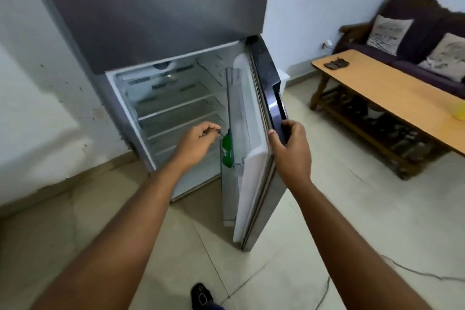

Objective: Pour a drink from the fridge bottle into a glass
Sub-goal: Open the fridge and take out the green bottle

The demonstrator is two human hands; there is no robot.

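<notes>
The grey fridge (151, 20) stands with its lower door (251, 163) swung open toward me. A green bottle (227, 150) stands upright in the door's lower rack. My left hand (198, 141) reaches toward the bottle's top, fingers curled just beside the cap; whether they touch it I cannot tell. My right hand (289, 148) grips the outer edge of the door by its dark handle. The shelves inside look bare. No glass is in view.
A low wooden table (392, 98) stands at the right with a yellow object (459, 114) at its edge and dark items on top. Behind it is a dark sofa (415, 33) with cushions. A cable (415, 274) lies on the tiled floor.
</notes>
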